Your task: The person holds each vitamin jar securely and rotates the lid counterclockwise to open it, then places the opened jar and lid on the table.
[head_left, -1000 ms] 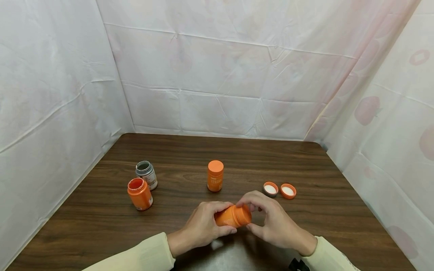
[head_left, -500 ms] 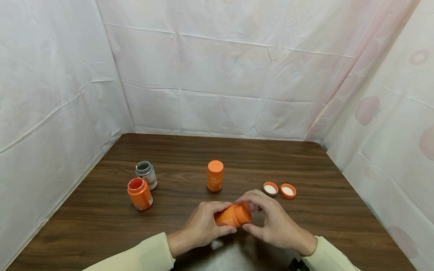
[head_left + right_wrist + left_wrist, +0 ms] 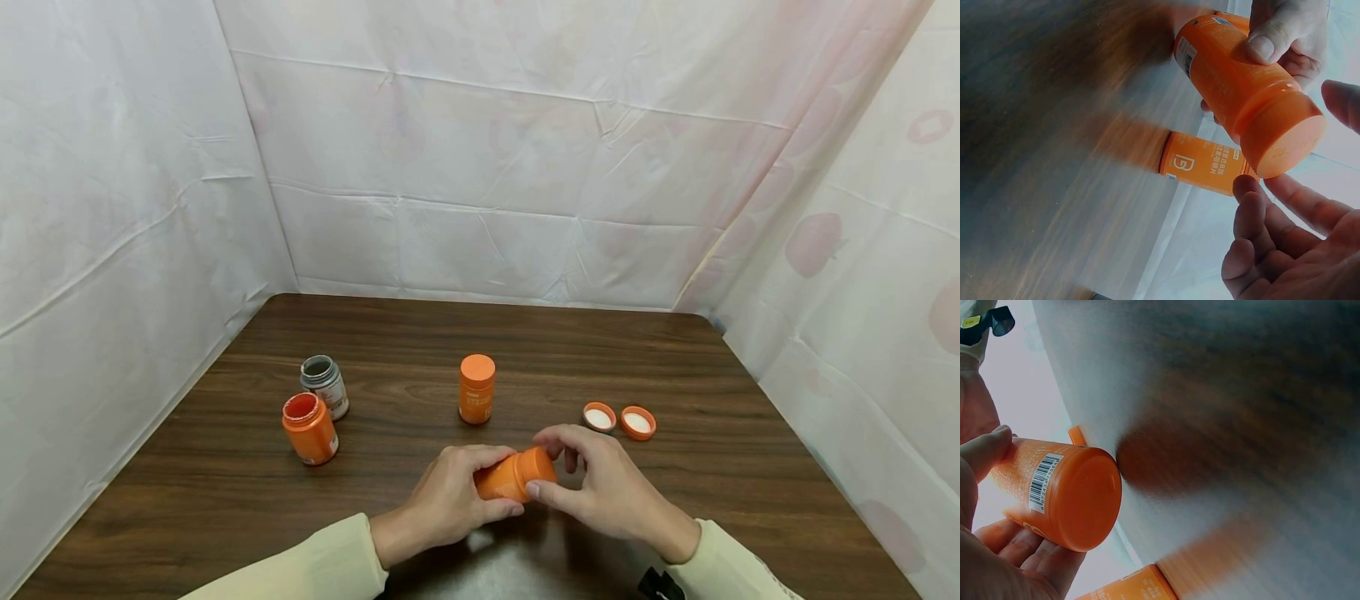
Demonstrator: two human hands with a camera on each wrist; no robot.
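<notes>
My left hand (image 3: 450, 493) grips the body of an orange pill bottle (image 3: 498, 481), tilted with its screw cap (image 3: 538, 468) towards the right. My right hand (image 3: 603, 483) is around the cap. In the right wrist view, the thumb stands off from the ridged cap (image 3: 1284, 134), while the index fingertip is right at its rim and the other fingers are bent below it. A barcode shows on the held bottle (image 3: 1085, 494) in the left wrist view, its base low over the table.
A capped orange bottle (image 3: 477, 390) stands mid-table. At left are an uncapped orange bottle (image 3: 311, 433) and an uncapped grey bottle (image 3: 327, 387). Two caps, one grey-sided (image 3: 598, 418) and one orange (image 3: 637, 423), lie inside-up at right. White curtains (image 3: 480, 167) enclose the dark wooden table (image 3: 375, 333).
My right thumb has moved from under the cap to its near side, and the right fingers have shifted slightly off its top. The left hand and the bottle have stayed in place.
</notes>
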